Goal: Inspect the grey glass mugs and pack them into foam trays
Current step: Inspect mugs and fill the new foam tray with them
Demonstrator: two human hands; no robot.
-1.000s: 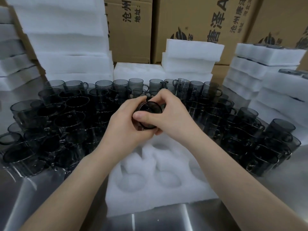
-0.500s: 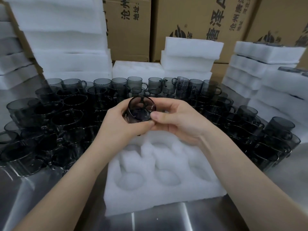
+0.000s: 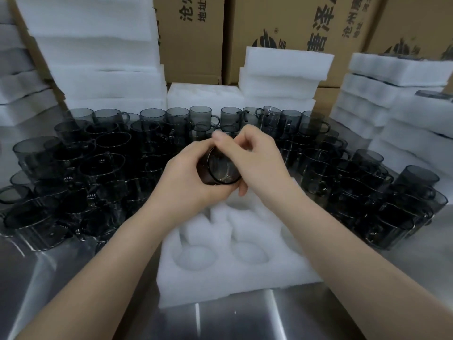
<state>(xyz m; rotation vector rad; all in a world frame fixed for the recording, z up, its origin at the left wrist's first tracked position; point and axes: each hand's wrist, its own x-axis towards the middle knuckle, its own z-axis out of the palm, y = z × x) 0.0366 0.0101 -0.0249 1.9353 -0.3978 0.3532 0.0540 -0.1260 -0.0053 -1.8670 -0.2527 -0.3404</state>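
A grey glass mug [image 3: 221, 169] lies on its side between both hands, its round end facing me, held above the far edge of a white foam tray [image 3: 235, 278]. My left hand [image 3: 183, 182] cups it from the left and below. From the right, my right hand [image 3: 255, 160] grips it, fingers curled over its top. The tray's round pockets in view hold nothing. Several more grey glass mugs [image 3: 103, 165] crowd the steel table on the left, and another group of mugs [image 3: 362, 192] stands on the right.
Stacks of white foam trays [image 3: 98, 57] rise at the back left, stacks of foam [image 3: 284, 74] at the back centre and a foam pile [image 3: 402, 94] at the right. Brown cardboard boxes [image 3: 282, 25] stand behind them. The steel table edge [image 3: 220, 322] lies near me.
The mug has been turned in my hands, from its open mouth tilted up to its round end facing me. My right fingers have moved over its top.
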